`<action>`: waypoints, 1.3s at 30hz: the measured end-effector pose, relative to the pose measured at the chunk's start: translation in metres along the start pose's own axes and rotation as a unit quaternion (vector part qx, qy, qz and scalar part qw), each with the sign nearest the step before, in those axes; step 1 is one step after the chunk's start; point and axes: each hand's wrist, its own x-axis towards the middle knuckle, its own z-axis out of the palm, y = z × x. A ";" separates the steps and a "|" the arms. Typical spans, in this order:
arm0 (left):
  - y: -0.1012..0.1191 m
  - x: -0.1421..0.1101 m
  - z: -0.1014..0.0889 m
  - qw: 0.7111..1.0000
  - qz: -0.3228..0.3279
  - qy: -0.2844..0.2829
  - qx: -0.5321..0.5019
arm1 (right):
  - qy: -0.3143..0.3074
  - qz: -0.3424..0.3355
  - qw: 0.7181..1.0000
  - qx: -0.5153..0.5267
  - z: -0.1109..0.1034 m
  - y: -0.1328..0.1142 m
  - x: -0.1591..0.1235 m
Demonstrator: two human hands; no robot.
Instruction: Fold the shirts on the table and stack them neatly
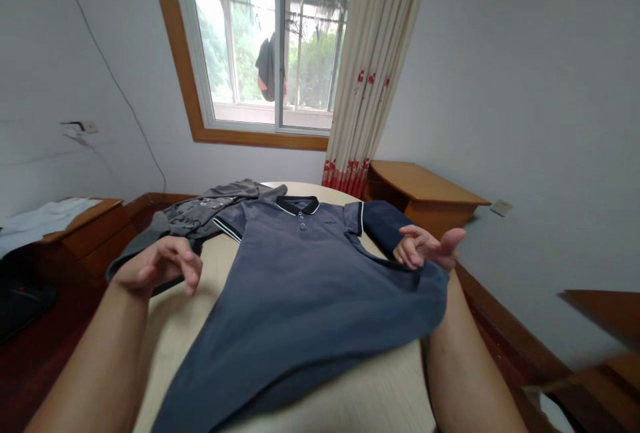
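Note:
A dark grey-blue short-sleeved polo shirt (310, 286) lies front up, its black collar with white edging at the far end and its hem towards me. My right hand (425, 246) is at the shirt's right side, thumb stuck out and fingers loosely bent. The shirt's side is raised there and drapes against my wrist; I see no pinch on the cloth. Left of the shirt, my left hand (165, 263) hovers over the table, open, fingers apart and slightly curled, touching no cloth that I can see.
The pale round table (380, 393) bears a grey printed garment (200, 210) at the back left and a dark navy cloth (385, 223) behind my right hand. A wooden desk (425, 186) stands at the back right, a wooden cabinet (83, 236) at the left. Behind are a window and curtain (375, 53).

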 end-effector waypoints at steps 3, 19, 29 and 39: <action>-0.008 0.014 0.013 0.992 -0.109 -0.064 -0.017 | 0.003 0.028 0.999 -0.028 0.006 0.001 0.007; -0.106 0.038 0.130 0.754 -0.225 -0.101 0.609 | -0.043 0.218 0.802 -0.555 0.152 0.055 0.099; -0.103 0.014 0.144 0.717 -0.259 -0.019 0.647 | 0.225 0.168 0.741 -0.610 0.155 0.092 0.037; -0.094 0.006 0.143 0.719 -0.261 -0.035 0.643 | 0.203 0.227 0.622 -0.721 0.086 0.049 -0.029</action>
